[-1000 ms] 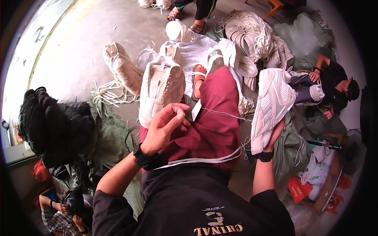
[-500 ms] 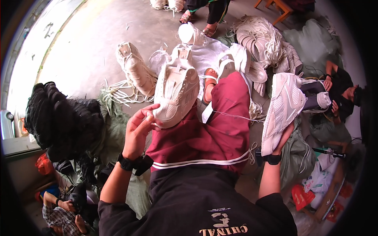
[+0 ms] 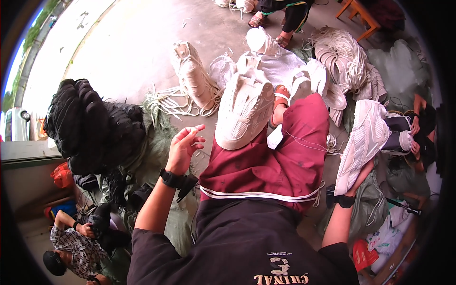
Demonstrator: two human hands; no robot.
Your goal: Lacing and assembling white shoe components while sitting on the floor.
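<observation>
A white lace-up sneaker (image 3: pixel 243 111) rests on my left thigh, its toe toward me. My left hand (image 3: pixel 183 151) is raised to the left of its toe, apart from it. The thumb and forefinger come together, and anything between them is too small to make out. On the right, my right hand (image 3: pixel 362 179) grips a second white sneaker (image 3: pixel 363 140) from beneath, holding it on its side with the sole facing left. The shoe hides most of those fingers. A white tag (image 3: pixel 274 137) lies on my maroon trousers (image 3: pixel 261 166), with a thin thread running right from it.
Stacked black shoe pieces (image 3: pixel 90 126) lie on green sacking at left. Ahead are a bundle of white uppers (image 3: pixel 194 78) with loose laces, other white shoes, and a large pile of white pieces (image 3: pixel 339 59). Co-workers sit at lower left and right; another person's feet show ahead.
My left hand has come off the toe of the sneaker on my lap and moved away to its left. The whole view has shifted; my right hand still holds its sneaker.
</observation>
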